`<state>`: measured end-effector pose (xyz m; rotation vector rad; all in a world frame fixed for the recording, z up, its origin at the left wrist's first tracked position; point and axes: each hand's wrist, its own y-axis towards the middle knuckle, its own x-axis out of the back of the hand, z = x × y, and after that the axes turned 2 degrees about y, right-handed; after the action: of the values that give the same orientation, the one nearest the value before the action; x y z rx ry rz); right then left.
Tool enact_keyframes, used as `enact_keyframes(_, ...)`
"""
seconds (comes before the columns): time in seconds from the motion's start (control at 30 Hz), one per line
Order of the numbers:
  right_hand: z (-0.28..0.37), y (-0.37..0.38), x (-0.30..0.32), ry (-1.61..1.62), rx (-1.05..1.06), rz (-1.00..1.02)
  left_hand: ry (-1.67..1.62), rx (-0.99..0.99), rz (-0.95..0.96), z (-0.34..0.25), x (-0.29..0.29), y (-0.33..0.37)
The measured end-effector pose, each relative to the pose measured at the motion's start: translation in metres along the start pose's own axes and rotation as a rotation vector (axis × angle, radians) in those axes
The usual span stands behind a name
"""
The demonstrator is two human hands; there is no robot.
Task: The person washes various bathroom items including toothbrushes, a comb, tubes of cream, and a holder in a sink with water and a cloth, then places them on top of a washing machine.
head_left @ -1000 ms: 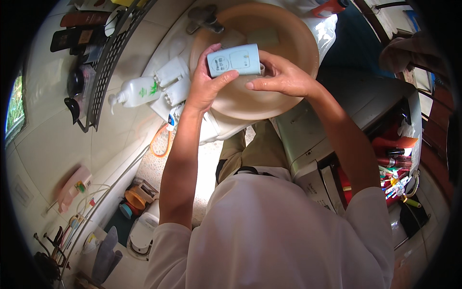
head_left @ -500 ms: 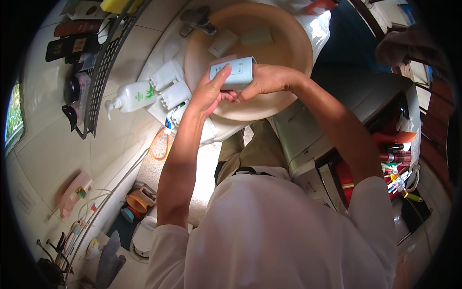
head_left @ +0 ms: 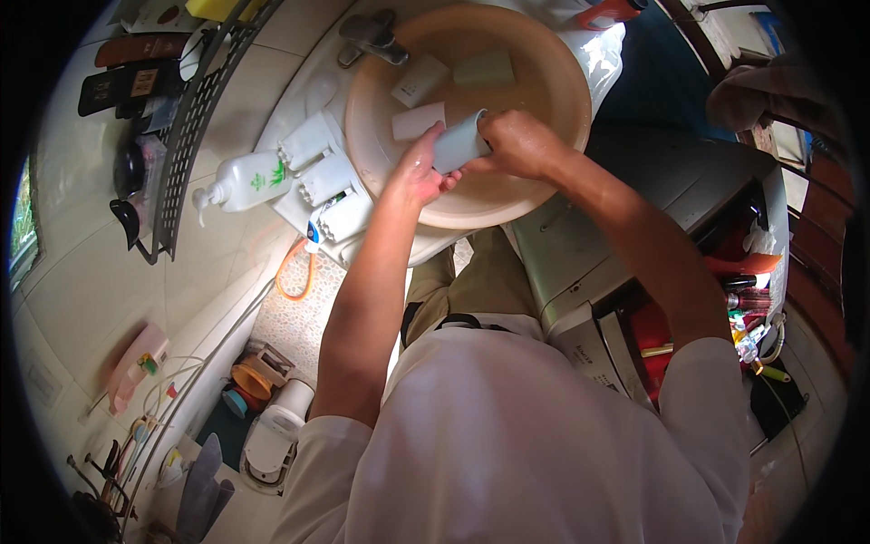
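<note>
A pale blue, box-like case (head_left: 460,142) is held slantwise over the basin. My left hand (head_left: 420,172) grips its lower left end, thumb along its side. At the upper right end my right hand (head_left: 522,143) is closed with the fingertips bent in; whether they reach inside the case is hidden. Under both hands lies a round, peach-coloured basin (head_left: 569,77) with water in it. Flat pieces rest in the basin: a white one (head_left: 420,80), a pale green one (head_left: 484,69) and a pinkish one (head_left: 418,121).
Left of the basin are white ridged blocks (head_left: 321,179), a white pump bottle (head_left: 252,180) and a blue-and-white tube (head_left: 314,232). A faucet (head_left: 372,38) juts over the rim. The wall rack (head_left: 192,122) is further left; a grey appliance (head_left: 625,199) stands at right.
The case has turned in my hands from nearly level to slanted, its printed face now out of sight. Both hands have shifted slightly right, uncovering the pinkish piece.
</note>
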<state>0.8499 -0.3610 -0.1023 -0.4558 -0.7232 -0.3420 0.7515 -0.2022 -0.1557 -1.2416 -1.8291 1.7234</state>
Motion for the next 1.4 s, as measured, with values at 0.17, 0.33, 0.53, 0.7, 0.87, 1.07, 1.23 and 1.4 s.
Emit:
enact_keyframes(0.17, -0.040, 0.009, 0.025, 0.034, 0.115, 0.112, 0.230, -0.052, -0.135, -0.006, 0.002, 0.006)
enact_keyframes(0.33, -0.063, 0.053, 0.046, -0.115, 0.143, -0.455, 0.680, -0.252, -0.294, 0.008, 0.012, 0.022)
enact_keyframes(0.53, -0.118, 0.086, -0.006, -0.422, 0.172, -0.226, 1.474, -1.009, -0.664, 0.016, -0.017, 0.006)
enact_keyframes(0.7, -0.107, 0.099, -0.023, -0.451, 0.091, -0.354, 0.370, -0.671, -0.135, -0.001, -0.044, -0.006)
enact_keyframes(0.87, -0.073, 0.088, -0.018, 0.605, -0.402, 0.071, 0.035, -0.494, -0.134, -0.014, -0.046, 0.019)
enact_keyframes(1.07, 0.007, 0.030, -0.035, 0.422, -0.375, -0.449, -0.110, -0.502, -0.047, -0.020, -0.024, 0.041)
enact_keyframes(1.23, 0.051, 0.001, -0.044, 0.231, -0.134, -0.664, -0.254, -0.317, 0.326, -0.022, -0.021, 0.023)
enact_keyframes(1.4, 0.057, 0.021, -0.051, 0.140, 0.058, -0.692, -0.370, -0.422, 0.596, -0.002, 0.001, 0.042)
